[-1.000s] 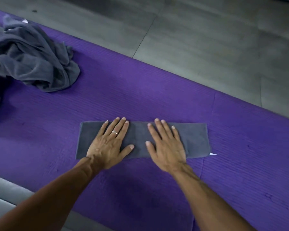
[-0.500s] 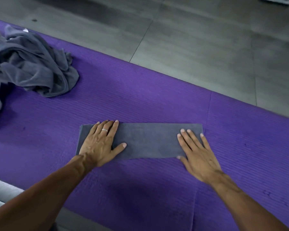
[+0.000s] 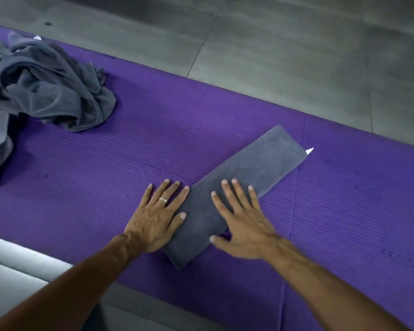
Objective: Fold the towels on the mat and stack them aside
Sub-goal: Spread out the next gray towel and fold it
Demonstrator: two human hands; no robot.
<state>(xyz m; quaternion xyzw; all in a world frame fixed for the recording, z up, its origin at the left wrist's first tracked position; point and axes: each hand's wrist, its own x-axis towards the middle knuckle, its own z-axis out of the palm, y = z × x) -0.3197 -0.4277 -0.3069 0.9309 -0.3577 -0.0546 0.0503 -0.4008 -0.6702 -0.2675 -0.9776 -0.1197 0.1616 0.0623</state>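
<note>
Where it lies slantwise on the mat, the folded towel under flat, straight fingers of both hands.

Soft matt grey cloth is forming the folded towel; the purple mat is looking finely ribbed, the floor smooth, dull grey

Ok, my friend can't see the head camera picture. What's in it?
Two flat hands, left hand and right hand, press a folded gray towel lying slantwise on a purple mat. A crumpled pile of gray towels sits far left.
</note>
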